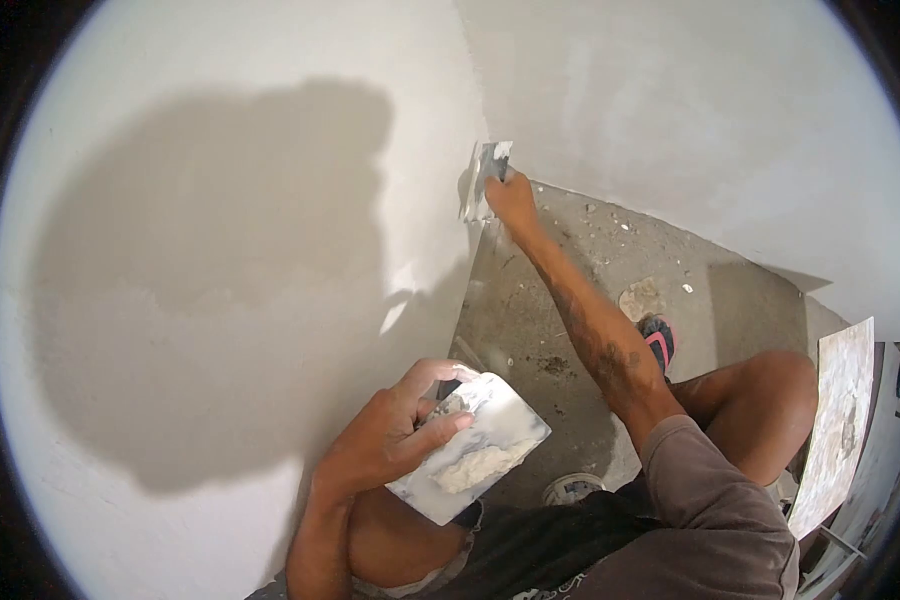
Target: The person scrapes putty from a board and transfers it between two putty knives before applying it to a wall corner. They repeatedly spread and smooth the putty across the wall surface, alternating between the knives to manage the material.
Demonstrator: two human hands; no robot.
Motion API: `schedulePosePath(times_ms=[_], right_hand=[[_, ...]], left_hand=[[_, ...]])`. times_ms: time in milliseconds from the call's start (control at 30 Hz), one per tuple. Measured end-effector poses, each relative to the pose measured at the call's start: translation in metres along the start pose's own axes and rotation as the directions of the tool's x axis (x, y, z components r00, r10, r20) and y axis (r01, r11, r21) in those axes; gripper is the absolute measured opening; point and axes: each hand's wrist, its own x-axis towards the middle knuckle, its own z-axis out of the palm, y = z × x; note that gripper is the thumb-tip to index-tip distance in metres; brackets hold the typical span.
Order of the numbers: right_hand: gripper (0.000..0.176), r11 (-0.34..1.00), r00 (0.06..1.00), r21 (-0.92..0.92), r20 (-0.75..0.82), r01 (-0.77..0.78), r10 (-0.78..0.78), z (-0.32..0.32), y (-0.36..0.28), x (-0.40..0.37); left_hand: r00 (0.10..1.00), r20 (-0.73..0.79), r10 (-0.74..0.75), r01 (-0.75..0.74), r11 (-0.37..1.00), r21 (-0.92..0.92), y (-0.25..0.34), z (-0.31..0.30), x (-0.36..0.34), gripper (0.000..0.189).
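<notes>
My right hand reaches far forward, fingers closed around a putty-smeared trowel. The trowel's flat blade lies against or very close to the left wall, low down by the inside corner. Close to my body, my left hand grips a rectangular white-smeared plate by its near-left edge, thumb on top. A lump of off-white putty sits on the plate, and more is smeared near the thumb. The fingers under the plate are partly hidden.
The right wall meets the left one at the corner. Crumbs litter the grey concrete floor. A round white container stands by my legs. One foot wears a flip-flop. At right leans a stained board.
</notes>
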Motion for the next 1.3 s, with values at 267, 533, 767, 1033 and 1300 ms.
schedulePosePath(times_ms=[267, 533, 767, 1033, 1300], right_hand=[[0.029, 0.988, 0.987, -0.006, 0.025, 0.157, -0.157, 0.010, -0.065, -0.044], [0.052, 0.606, 0.592, 0.033, 0.174, 0.795, -0.787, 0.003, -0.093, -0.125], [0.034, 0.882, 0.845, 0.029, 0.273, 0.469, -0.459, -0.035, -0.120, -0.141], [0.027, 0.918, 0.899, -0.012, -0.199, 0.396, -0.390, -0.023, -0.053, 0.014], [0.030, 0.917, 0.907, -0.006, -0.148, 0.399, -0.395, -0.011, -0.056, 0.059]], left_hand=[[1.000, 0.008, -0.014, 0.014, 0.997, 0.070, 0.003, -0.001, -0.002, 0.045], [0.998, -0.006, 0.055, -0.055, 0.998, 0.027, 0.001, 0.001, -0.001, 0.047], [0.999, 0.018, 0.027, -0.027, 0.999, 0.020, -0.004, 0.000, 0.000, 0.046], [0.999, 0.023, 0.034, -0.034, 0.999, 0.010, -0.004, 0.001, 0.000, 0.046], [0.999, 0.014, 0.044, -0.045, 0.998, 0.038, -0.012, 0.002, 0.004, 0.045]])
